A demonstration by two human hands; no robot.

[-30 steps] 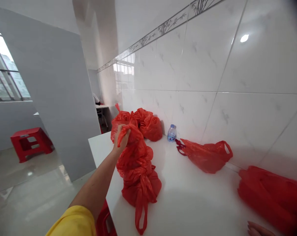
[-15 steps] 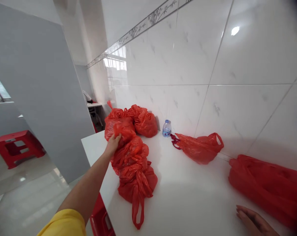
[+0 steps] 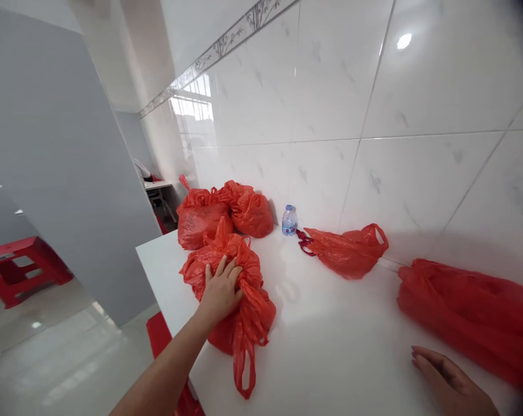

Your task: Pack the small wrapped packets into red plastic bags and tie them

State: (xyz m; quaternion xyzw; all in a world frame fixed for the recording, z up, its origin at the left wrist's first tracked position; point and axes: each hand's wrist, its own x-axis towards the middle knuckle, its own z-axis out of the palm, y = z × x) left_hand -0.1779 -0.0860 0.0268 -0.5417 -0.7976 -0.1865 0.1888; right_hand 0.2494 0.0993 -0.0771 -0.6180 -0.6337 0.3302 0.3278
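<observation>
My left hand (image 3: 220, 289) lies flat on top of a crumpled red plastic bag (image 3: 239, 300) near the left edge of the white table (image 3: 330, 346), fingers spread and pressing on it. A loop handle of that bag hangs toward the front edge. At the bottom right my right hand (image 3: 449, 384) rests palm down on the table, fingers stretched out, just in front of a large flat red bag (image 3: 469, 315).
Two filled red bags (image 3: 220, 211) sit at the far left corner against the tiled wall, beside a small water bottle (image 3: 289, 221). Another flat red bag (image 3: 348, 251) lies by the wall. A red stool (image 3: 18, 274) stands on the floor at left, behind a grey partition.
My left hand has lowered the red bag it held up by the top and now presses flat on it. My right hand has come further into view.
</observation>
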